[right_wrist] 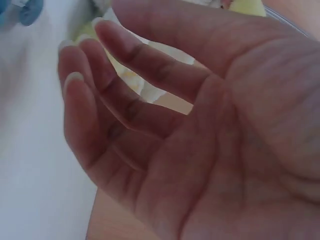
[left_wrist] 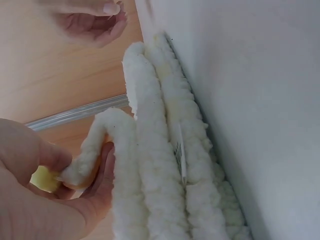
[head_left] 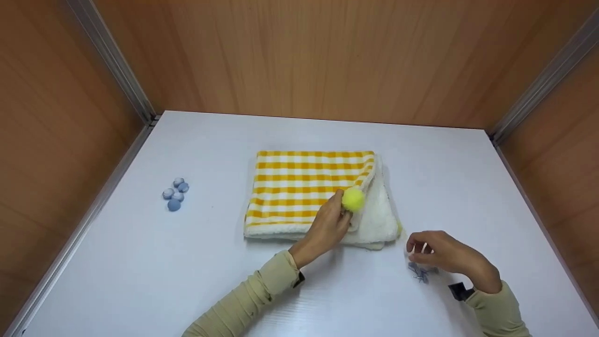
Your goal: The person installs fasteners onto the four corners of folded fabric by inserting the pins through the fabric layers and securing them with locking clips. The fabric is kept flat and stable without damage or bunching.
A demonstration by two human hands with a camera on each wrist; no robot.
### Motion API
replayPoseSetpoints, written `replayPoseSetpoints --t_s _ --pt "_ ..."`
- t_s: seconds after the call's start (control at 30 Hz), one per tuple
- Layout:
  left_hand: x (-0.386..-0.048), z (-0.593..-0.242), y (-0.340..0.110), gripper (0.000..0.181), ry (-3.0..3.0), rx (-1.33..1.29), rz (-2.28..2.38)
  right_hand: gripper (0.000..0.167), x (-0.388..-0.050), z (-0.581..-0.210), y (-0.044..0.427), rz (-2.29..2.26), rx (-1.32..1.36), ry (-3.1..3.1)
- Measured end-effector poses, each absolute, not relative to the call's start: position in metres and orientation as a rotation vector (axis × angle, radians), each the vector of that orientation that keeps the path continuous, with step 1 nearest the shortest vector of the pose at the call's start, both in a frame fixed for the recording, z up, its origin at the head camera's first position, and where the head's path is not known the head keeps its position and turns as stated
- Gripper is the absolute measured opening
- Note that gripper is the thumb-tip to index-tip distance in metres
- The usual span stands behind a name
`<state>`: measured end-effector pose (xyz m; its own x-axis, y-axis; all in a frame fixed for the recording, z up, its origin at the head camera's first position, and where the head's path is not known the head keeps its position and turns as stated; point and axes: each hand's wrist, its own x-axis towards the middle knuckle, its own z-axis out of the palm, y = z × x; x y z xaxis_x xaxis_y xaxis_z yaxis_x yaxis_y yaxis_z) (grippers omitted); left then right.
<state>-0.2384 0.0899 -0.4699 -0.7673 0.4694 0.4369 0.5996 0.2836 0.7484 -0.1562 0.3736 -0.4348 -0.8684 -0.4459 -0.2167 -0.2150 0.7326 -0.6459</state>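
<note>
A folded blanket point(head_left: 299, 187), yellow-and-white checked on top and fluffy white beneath, lies mid-table. My left hand point(head_left: 327, 224) pinches its near right edge, where a bright yellow pom-pom point(head_left: 353, 200) sits at the fingertips. From the left wrist, the fleece edge point(left_wrist: 82, 167) shows between thumb and fingers, and the white layers point(left_wrist: 155, 150) stack beside it. To the right of the blanket, my right hand point(head_left: 444, 250) hovers with fingers loosely bent over small grey-blue pieces point(head_left: 421, 272). Nothing shows between its fingers in the right wrist view.
Several small round blue-and-white pieces point(head_left: 173, 205) lie grouped on the table's left side. The white table point(head_left: 210, 135) is bounded by wood-grain panels point(head_left: 327, 56) at the back and both sides. A small tag point(left_wrist: 181, 152) sticks out between the blanket's layers.
</note>
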Motion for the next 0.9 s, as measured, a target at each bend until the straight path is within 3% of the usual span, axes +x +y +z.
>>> replayPoseSetpoints --t_s 0.3,0.47,0.73,0.9 --pt "-0.239 -0.47 0.089 0.027 -2.428 -0.975 -1.583 0.012 -0.155 -0.452 0.373 -0.864 -0.484 2.532" --pt "-0.24 -0.47 0.088 0.029 -2.426 -0.967 -1.635 0.004 -0.16 -0.453 0.369 -0.864 -0.538 2.529" --pt "-0.243 -0.469 0.089 0.032 -2.442 -0.962 -1.811 0.013 -0.179 -0.424 0.359 -0.862 -0.899 2.721" --pt "-0.242 -0.468 0.088 0.026 -2.432 -0.925 -1.871 0.014 -0.198 -0.408 0.341 -1.001 -0.985 2.803"
